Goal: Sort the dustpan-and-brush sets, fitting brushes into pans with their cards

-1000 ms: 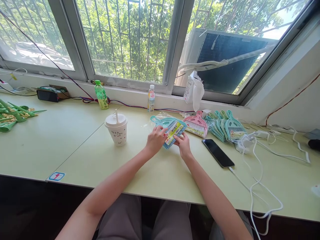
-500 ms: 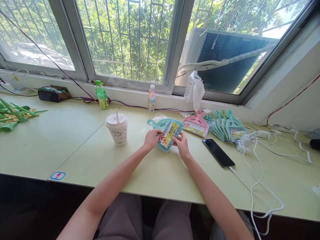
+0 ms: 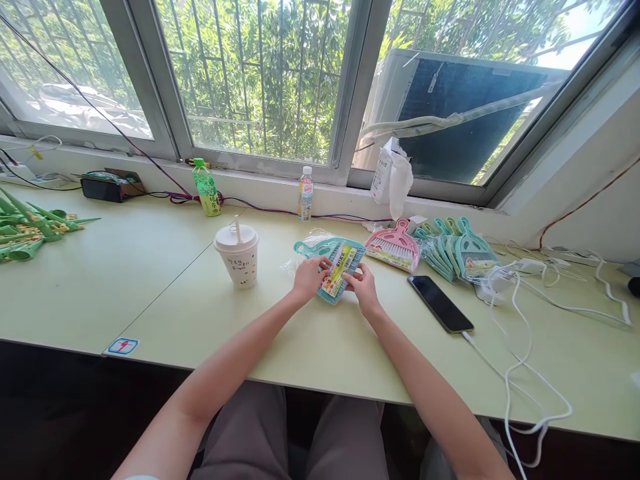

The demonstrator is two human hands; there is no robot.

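Note:
A teal mini dustpan and brush set [image 3: 327, 249] is held low over the table, tilted, its handle pointing to the upper left. A yellow-green printed label [image 3: 340, 269] lies across its front, beside the brush bristles. My left hand [image 3: 307, 280] is closed at the set's left edge, fingertips on the label. On the opposite side, my right hand [image 3: 364, 291] grips the lower right edge, thumb near the label. Crinkled clear plastic [image 3: 316, 235] shows behind the handle. A pink dustpan set [image 3: 399, 244] lies just beyond my right hand.
Several teal and green dustpan sets [image 3: 473, 250] stand in a row at right. A phone [image 3: 441, 305] on a white cable [image 3: 531, 373] lies nearer. To the left are a lidded cup [image 3: 238, 261] and green bottle [image 3: 207, 191]. Another bottle [image 3: 305, 195] stands by the window.
My left fingers have shifted slightly over the label's left edge. My right hand keeps its grip, and the dustpan set stays nearly in place. The whole view has moved a little.

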